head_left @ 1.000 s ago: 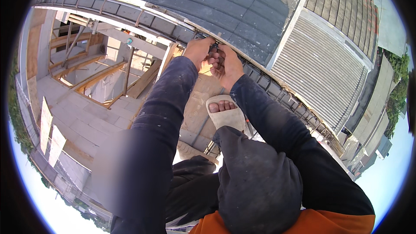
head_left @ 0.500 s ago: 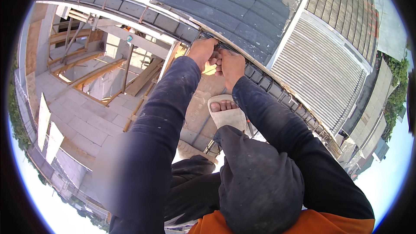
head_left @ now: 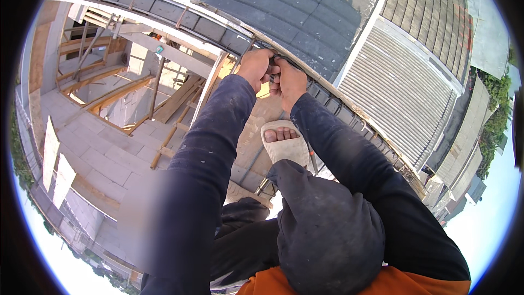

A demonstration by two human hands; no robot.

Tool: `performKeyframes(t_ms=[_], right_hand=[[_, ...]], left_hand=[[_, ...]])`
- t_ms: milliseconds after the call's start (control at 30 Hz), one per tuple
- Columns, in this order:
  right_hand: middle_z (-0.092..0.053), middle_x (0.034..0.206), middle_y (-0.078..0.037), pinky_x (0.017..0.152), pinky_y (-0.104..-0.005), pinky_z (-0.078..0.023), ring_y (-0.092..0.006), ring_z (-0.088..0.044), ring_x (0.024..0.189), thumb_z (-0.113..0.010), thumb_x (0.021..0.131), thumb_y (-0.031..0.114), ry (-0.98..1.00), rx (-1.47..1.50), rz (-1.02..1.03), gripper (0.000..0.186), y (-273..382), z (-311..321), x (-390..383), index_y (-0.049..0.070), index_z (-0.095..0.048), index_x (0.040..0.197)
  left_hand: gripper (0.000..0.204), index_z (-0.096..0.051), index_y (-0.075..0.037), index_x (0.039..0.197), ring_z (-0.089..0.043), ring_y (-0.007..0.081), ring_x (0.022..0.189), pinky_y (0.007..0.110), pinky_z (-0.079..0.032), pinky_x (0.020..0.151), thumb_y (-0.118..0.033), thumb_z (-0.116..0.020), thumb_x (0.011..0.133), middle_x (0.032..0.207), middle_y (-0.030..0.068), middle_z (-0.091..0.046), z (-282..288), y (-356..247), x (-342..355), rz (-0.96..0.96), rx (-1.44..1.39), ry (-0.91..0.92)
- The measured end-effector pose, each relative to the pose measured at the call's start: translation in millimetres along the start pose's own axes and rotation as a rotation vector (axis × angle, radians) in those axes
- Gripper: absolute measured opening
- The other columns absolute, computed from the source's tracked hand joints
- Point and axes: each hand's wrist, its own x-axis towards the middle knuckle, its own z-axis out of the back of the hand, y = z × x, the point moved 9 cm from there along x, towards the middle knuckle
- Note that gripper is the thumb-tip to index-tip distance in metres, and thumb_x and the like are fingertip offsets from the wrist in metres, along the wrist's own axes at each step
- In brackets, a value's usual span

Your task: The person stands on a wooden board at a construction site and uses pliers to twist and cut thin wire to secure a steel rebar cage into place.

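Note:
Both hands meet at the steel reinforcing bars (head_left: 327, 98) that run inside a long, narrow form along the roof edge. My left hand (head_left: 255, 68) is bent over the bars, fingers curled inward. Close beside it, my right hand (head_left: 292, 83) is closed too, its thumb side toward the left fingers. Whatever sits between the fingertips is too small and shaded to make out. Below the hands, my sandalled foot (head_left: 284, 135) rests on a wooden board (head_left: 251, 131).
Dark roofing (head_left: 262, 5) lies beyond the form, with a corrugated roof (head_left: 401, 93) to the right. At left, a deep opening framed with timber (head_left: 117, 95) drops beside a pale block floor (head_left: 109, 147). A wooden ladder-like frame (head_left: 177, 125) leans near my left arm.
My hands stay at the same spot on the bars, with the fingers shifting slightly. The view has moved a little.

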Motion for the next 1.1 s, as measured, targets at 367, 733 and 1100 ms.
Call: performKeyframes(t_ms=[367,733,1100], right_hand=[[-0.067,0.068,-0.006,0.050,-0.0353,-0.047,-0.0167,-0.060,0.052,-0.060,0.098,0.028,0.010,-0.196,0.179,0.031,7.6,-10.3,-3.4,0.001,-0.068,0.084],[-0.068,0.072,-0.017,0.067,-0.0437,-0.050,-0.0342,-0.066,0.072,-0.060,0.095,0.036,-0.112,-0.711,0.596,0.039,34.2,1.2,-5.7,0.001,-0.069,0.079],[-0.077,0.103,-0.020,0.086,-0.0510,-0.056,-0.0413,-0.072,0.099,-0.062,0.096,0.043,-0.014,-1.067,0.842,0.040,28.8,-32.2,-1.8,0.007,-0.074,0.108]], left_hand=[[0.044,-0.060,0.008,0.131,-0.072,0.0252,0.086,0.031,-0.052,0.061,-0.021,-0.062,0.098,0.117,0.0168,-0.066,14.9,-24.6,-50.7,-0.351,0.278,0.022],[0.028,-0.076,0.002,0.102,-0.054,0.0118,0.065,0.030,-0.044,0.060,-0.022,-0.064,0.096,0.074,0.0023,-0.063,27.4,-55.0,-86.7,-0.340,0.502,0.149],[0.035,-0.075,0.002,0.091,-0.062,0.0234,0.073,0.036,-0.050,0.070,-0.028,-0.057,0.093,0.075,0.0126,-0.064,-46.8,-82.5,-99.2,-0.735,1.180,0.162]])
